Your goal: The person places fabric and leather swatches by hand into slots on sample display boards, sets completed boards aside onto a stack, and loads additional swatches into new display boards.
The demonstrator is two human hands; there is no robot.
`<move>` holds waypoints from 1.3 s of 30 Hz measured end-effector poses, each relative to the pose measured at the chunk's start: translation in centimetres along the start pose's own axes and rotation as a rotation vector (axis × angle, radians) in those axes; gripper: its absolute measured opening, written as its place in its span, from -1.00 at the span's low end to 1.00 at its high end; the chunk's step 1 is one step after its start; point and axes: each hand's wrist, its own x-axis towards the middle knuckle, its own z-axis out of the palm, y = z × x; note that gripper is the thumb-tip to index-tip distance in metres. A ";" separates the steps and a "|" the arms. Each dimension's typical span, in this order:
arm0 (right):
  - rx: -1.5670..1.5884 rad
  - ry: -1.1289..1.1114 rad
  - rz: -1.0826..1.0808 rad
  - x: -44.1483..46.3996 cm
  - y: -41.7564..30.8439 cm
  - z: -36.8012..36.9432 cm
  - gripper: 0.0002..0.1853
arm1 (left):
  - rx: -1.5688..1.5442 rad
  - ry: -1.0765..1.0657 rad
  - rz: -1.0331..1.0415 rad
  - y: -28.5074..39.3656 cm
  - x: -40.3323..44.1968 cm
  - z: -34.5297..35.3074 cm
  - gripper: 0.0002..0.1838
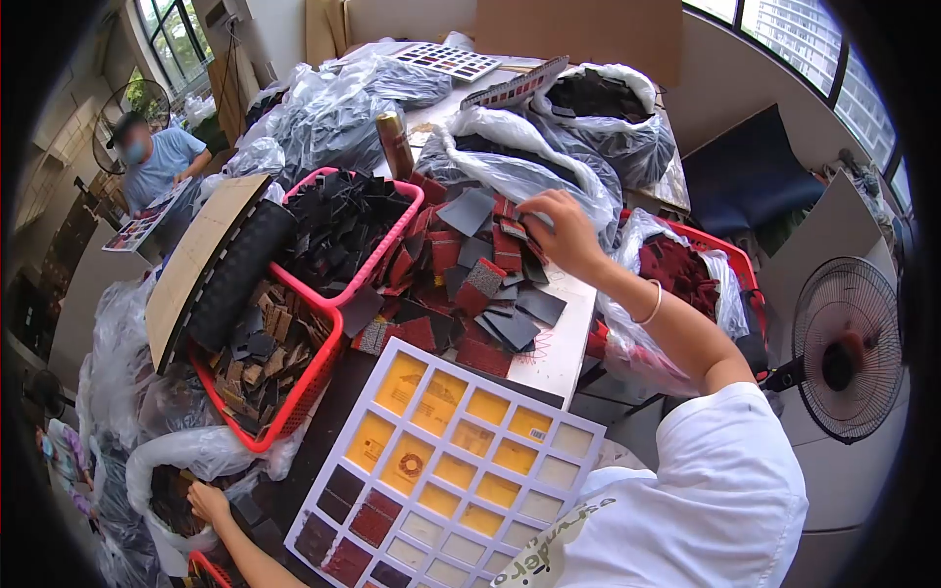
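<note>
A pile of red and grey carpet sample pieces (480, 284) lies on the white table. My right hand (561, 227) is at the pile's far right side, fingers bent and closed on a small red carpet piece (512, 227). Down at the lower left, my left hand (208, 502) reaches into a plastic bag (162, 451) holding dark pieces. Its fingers are curled, and what they hold is hidden. Before me leans a white sample board (446, 438) with rows of square cells. Several cells hold dark or red pieces; others show yellow or pale backing.
A pink basket (420, 211) of black pieces and a red basket (333, 338) of brown pieces stand left of the pile. Behind are filled plastic bags (598, 181) and a spray can (394, 145). A fan (848, 348) stands right; a person (162, 162) sits far left.
</note>
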 end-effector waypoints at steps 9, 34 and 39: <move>-0.579 -0.262 0.601 6.3 19.9 3.2 -0.65 | -0.213 0.293 -0.074 1.5 -2.1 -2.2 -0.70; 1.105 -1.477 0.298 -14.2 -24.6 3.4 -0.66 | -1.383 -0.490 -0.211 6.8 -39.2 -13.8 -0.79; 0.738 -1.247 -0.167 -16.2 -26.5 5.7 -0.60 | -1.039 -0.216 0.120 6.3 -40.4 -14.4 -0.79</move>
